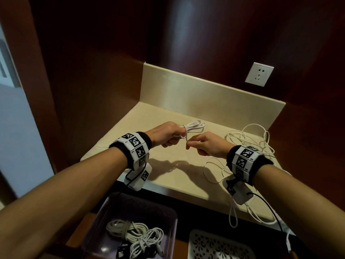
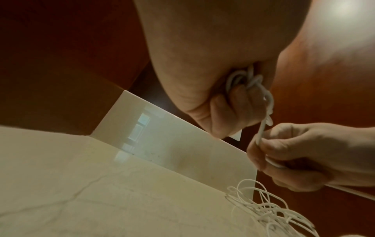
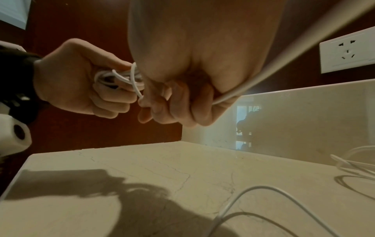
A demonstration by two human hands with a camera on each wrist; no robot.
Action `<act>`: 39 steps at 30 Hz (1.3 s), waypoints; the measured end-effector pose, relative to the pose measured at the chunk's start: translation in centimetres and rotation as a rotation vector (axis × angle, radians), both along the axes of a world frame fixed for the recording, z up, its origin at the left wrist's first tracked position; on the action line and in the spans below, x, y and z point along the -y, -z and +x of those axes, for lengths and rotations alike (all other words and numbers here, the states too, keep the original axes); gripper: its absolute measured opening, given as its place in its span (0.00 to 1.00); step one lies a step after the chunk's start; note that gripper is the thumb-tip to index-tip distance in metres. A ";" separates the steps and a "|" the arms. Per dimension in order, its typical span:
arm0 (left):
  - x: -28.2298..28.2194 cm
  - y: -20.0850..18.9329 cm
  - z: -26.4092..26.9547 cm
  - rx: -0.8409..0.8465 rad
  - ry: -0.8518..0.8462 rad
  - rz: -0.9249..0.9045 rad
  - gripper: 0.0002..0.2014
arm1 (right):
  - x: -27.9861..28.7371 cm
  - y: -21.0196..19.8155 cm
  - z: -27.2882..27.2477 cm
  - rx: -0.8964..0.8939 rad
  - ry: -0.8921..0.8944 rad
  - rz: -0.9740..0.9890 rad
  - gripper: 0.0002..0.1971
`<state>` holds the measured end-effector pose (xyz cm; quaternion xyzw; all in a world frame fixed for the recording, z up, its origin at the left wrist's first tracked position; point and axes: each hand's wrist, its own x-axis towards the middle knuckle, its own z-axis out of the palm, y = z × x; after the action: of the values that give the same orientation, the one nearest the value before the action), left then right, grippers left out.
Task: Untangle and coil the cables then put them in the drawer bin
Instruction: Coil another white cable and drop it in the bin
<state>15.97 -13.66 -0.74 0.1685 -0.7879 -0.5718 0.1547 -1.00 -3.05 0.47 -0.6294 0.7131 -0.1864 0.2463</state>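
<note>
Wrapping the tail of a white cable round its own coil (image 1: 194, 126) is the step in hand, I judge. My left hand (image 1: 166, 134) is closed round the coil above the worktop (image 1: 168, 176); my right hand (image 1: 207, 144) pinches the free end between thumb and forefinger. Next I should need to pull the wrap snug and tuck the end. More loose cable (image 1: 248, 139) lies tangled at right. Only the head view shows the drawer bin (image 1: 104, 208) near me, holding coiled cables (image 1: 136, 234); the right wrist view alone shows the crossing at my left fingers (image 3: 113, 97).
</note>
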 end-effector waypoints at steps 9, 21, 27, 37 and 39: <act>-1.2 -1.2 0.5 0.101 0.119 -0.083 0.11 | -0.7 -0.4 -1.5 -0.102 0.083 0.022 0.11; -1.2 -1.3 0.2 0.399 -0.114 -0.480 0.15 | -1.2 -3.6 1.1 -0.080 0.138 -0.150 0.14; -0.6 -1.2 0.1 0.159 -0.368 -0.423 0.15 | -1.4 -2.0 3.0 0.052 0.105 -0.242 0.13; -1.2 -1.2 0.9 -0.169 -0.215 -0.019 0.13 | -1.0 -2.0 1.9 0.441 0.209 -0.325 0.23; -1.4 -1.2 0.9 -0.193 -0.174 0.059 0.15 | -1.0 -2.3 1.6 0.456 0.165 -0.316 0.35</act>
<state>16.89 -12.25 0.45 0.1850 -0.7345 -0.5926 0.2740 0.56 -2.01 2.80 -0.5418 0.6499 -0.4515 0.2831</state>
